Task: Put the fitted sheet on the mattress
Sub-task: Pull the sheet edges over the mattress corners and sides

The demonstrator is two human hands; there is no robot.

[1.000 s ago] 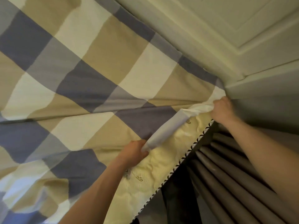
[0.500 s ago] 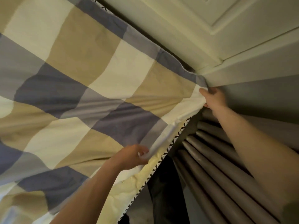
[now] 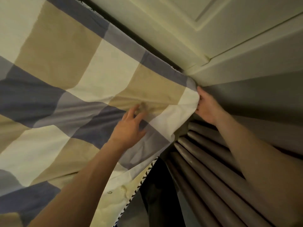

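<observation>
The checked fitted sheet [image 3: 78, 89], in blue, beige and cream squares, covers most of the mattress. A strip of pale yellow mattress [image 3: 118, 200] with black-and-white piping shows at the near right edge. My right hand [image 3: 207, 107] grips the sheet's cream corner at the mattress's far right corner, by the wall. My left hand [image 3: 129, 126] lies with fingers spread on top of the sheet, a little left of that corner.
A cream panelled wall [image 3: 205, 27] runs along the far side of the bed. Grey pleated curtains [image 3: 213, 177] hang close to the right side, with a dark gap [image 3: 157, 190] between them and the mattress.
My left hand let go of the sheet's edge and now lies flat on top. The sheet's edge came down over the mattress side. My right hand stays at the corner.
</observation>
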